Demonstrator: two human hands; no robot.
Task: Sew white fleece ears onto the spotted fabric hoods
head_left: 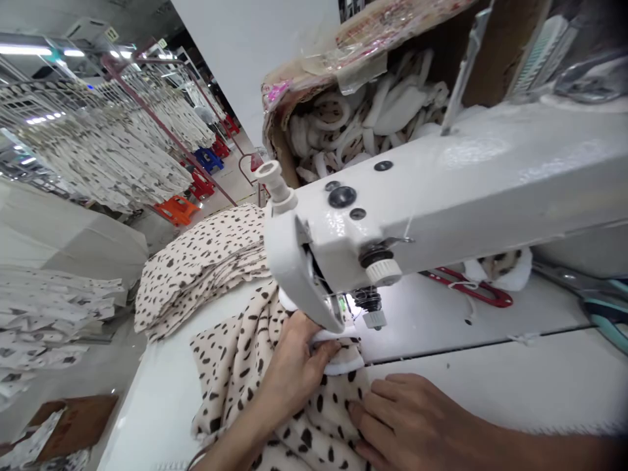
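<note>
Spotted beige fabric [314, 425] lies bunched on the sewing table under the head of a white sewing machine [333, 242]. My left hand [297, 356] is closed on this fabric close to the needle area, with thumb and fingers pinching a folded part. A white-edged spotted piece [346, 356] sits beside the thumb, on top of the cloth. My right hand [405, 418] rests lower right, its fingers curled together and gripping the near side of the fabric. The machine head hides the needle and the far fingertips of my left hand.
Behind the machine stands a cardboard box [294, 104] of white and spotted pieces. Folded spotted fabric [206, 261] is stacked at the left. Red-handled snips [471, 288] and scissors with teal handles [608, 314] lie right. Garment racks [161, 124] and stools [177, 209] are beyond.
</note>
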